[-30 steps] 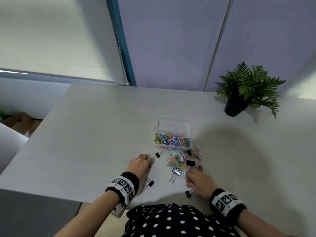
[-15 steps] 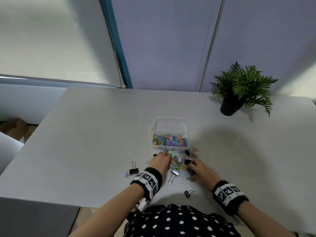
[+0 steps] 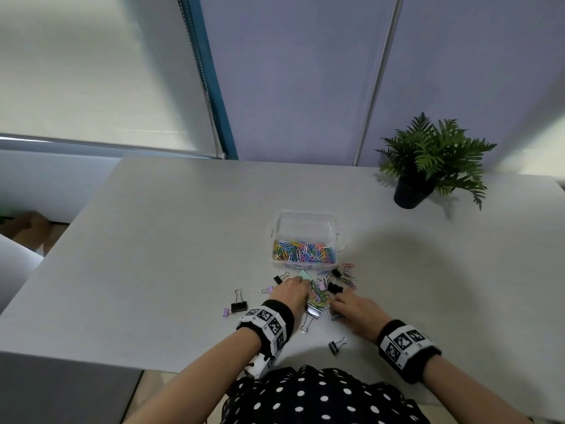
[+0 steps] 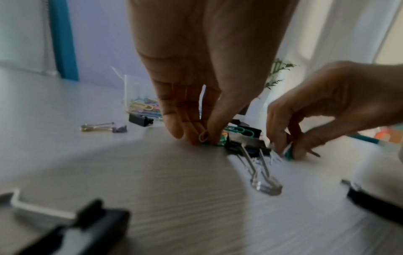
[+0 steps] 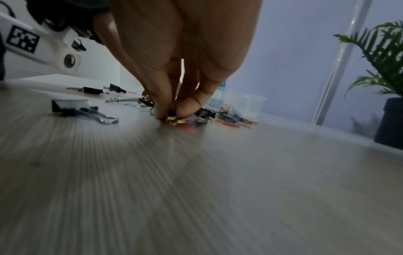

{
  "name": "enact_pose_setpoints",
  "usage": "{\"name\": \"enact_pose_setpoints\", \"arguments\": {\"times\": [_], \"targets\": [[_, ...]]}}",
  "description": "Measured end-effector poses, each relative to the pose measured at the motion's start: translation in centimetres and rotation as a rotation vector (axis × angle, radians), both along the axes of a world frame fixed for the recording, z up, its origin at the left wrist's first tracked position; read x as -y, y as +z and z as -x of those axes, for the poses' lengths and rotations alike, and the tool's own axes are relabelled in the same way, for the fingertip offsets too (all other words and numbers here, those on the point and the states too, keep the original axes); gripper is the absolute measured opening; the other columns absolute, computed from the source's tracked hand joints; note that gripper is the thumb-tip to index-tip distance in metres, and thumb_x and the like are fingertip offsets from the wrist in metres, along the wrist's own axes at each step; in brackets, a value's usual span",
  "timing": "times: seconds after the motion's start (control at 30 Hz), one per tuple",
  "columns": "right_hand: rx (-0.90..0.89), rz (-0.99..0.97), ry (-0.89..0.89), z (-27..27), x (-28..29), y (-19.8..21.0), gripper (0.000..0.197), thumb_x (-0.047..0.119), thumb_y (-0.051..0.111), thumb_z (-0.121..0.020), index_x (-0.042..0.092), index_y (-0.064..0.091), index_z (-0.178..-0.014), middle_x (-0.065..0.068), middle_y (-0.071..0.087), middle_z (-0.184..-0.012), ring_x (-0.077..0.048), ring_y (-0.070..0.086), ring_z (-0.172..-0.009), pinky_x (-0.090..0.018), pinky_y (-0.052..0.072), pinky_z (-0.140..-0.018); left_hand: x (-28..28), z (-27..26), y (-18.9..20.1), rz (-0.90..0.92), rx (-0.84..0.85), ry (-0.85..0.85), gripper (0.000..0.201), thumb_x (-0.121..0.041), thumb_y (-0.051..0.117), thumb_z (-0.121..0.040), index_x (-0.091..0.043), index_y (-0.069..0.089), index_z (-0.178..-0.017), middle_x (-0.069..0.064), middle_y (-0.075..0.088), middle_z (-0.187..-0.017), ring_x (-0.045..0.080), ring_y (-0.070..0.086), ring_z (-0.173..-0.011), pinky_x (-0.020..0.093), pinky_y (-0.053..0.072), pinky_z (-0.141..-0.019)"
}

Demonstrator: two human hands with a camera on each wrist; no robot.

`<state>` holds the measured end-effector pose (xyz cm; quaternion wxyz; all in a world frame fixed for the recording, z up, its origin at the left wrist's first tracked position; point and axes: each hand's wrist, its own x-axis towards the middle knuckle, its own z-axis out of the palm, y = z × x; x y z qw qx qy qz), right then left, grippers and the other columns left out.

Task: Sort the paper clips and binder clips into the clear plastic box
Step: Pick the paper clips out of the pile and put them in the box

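Observation:
The clear plastic box (image 3: pixel 305 220) stands mid-table, with coloured paper clips filling its near compartment. Just in front of it lies a loose pile of paper clips (image 3: pixel 319 298) and binder clips. My left hand (image 4: pixel 205 138) is at the pile's left side, thumb and fingers pinching a few paper clips on the table. My right hand (image 4: pixel 287 151) pinches a teal paper clip at the pile's right side. A large binder clip (image 4: pixel 248 146) with silver handles lies between the two hands. A small purple binder clip (image 5: pixel 191 121) with gold handles lies by my right fingertips (image 5: pixel 161 113).
Stray binder clips lie around: a black one (image 3: pixel 239 306) and a purple one (image 3: pixel 226 312) to the left, another black one (image 3: pixel 337 345) near the table's front edge. A potted fern (image 3: pixel 428 166) stands at the back right. The table (image 3: pixel 168 240) stretches bare to the left.
My left hand has moved right from the bare table onto the pile, uncovering a black binder clip. My right hand has slid forward into the pile.

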<state>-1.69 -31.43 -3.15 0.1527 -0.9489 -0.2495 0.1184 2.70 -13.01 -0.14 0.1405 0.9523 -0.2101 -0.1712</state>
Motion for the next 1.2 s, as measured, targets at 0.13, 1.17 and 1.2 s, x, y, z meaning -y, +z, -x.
{"name": "enact_pose_setpoints", "arguments": {"times": [0.13,1.17,1.2], "targets": [[-0.033,0.019,0.005,-0.6,-0.3,0.6,0.011,0.003,0.050,-0.085,0.006,0.056,-0.093,-0.013,0.058,-0.098,-0.027,0.054,-0.089,-0.034,0.044,-0.065,-1.4,-1.7,-0.3,0.062,-0.251,0.077,0.007,-0.012,0.056,-0.088,-0.011,0.057,-0.095,0.006,0.062,-0.100,0.021,0.059,-0.095,0.033,0.049,-0.092],[-0.178,-0.591,-0.650,-11.8,-2.1,5.7,0.016,-0.004,0.059,-0.080,0.003,0.069,-0.090,-0.010,0.067,-0.089,-0.018,0.064,-0.079,-0.026,0.052,-0.081,0.2,-9.3,4.3,0.224,-0.006,0.051,0.026,-0.010,0.050,-0.091,-0.008,0.059,-0.116,0.013,0.062,-0.117,0.026,0.058,-0.107,0.034,0.045,-0.098],[-0.109,-0.524,-0.602,-11.3,-2.2,6.0,0.017,-0.004,0.058,-0.079,0.003,0.069,-0.090,-0.008,0.068,-0.089,-0.017,0.062,-0.080,-0.024,0.049,-0.081,0.2,-8.6,4.2,0.231,0.020,-0.015,0.024,-0.010,0.049,-0.091,-0.008,0.060,-0.112,0.013,0.063,-0.113,0.027,0.059,-0.104,0.037,0.047,-0.096]]}}
